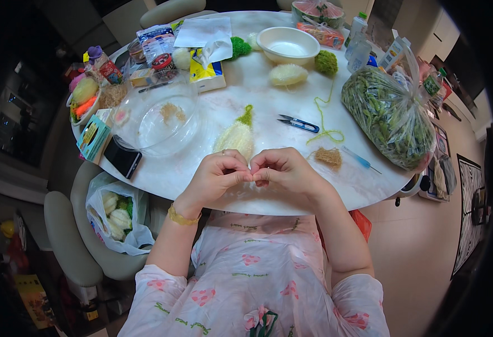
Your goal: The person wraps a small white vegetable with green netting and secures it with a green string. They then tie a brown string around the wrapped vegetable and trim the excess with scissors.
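My left hand (225, 172) and my right hand (275, 170) meet at the fingertips over the table's near edge, each with thumb and forefinger pinched; whatever lies between them is too small to make out. Just beyond them lies a cream crocheted piece (236, 137) with a green tip, its lower end hidden by my left hand. To its right are blue thread snips (299, 123), a tangle of brown yarn (328, 157) and a crochet hook with a blue handle (358, 158). Green yarn (323, 113) trails from a green ball (326, 62).
A clear plastic bowl (158, 122) and a black phone (122, 156) are at left. Beyond stand a white bowl (288, 44), cream yarn (288, 75) and a tissue pack (207, 76). A bulky bag of green vegetables (387, 118) takes up the right side.
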### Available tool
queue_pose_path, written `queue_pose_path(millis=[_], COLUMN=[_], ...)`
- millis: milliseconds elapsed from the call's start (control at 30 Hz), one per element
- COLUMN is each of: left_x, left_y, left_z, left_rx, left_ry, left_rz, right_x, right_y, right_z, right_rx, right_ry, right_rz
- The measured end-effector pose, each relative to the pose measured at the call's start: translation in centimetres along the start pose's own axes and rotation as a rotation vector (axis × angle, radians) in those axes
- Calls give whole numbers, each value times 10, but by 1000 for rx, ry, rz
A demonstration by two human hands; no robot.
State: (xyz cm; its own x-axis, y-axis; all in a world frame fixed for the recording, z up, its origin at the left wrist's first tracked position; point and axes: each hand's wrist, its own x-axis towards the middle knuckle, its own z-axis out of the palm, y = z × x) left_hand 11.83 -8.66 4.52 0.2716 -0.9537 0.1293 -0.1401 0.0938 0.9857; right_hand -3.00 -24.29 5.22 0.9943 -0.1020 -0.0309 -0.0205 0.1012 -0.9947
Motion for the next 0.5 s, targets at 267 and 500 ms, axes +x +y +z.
queue_pose_path(millis=[267, 500], left_x=[-3, 0], left_y=[6, 6], left_z=[11, 9], left_rx=[299, 467], left_ry=[109, 63], left_rz=[55, 251], right_x=[0, -3], right_y=[6, 3], right_z=[0, -2], right_rx=[-49, -121], right_ry=[113, 78], right_rz=[65, 68])
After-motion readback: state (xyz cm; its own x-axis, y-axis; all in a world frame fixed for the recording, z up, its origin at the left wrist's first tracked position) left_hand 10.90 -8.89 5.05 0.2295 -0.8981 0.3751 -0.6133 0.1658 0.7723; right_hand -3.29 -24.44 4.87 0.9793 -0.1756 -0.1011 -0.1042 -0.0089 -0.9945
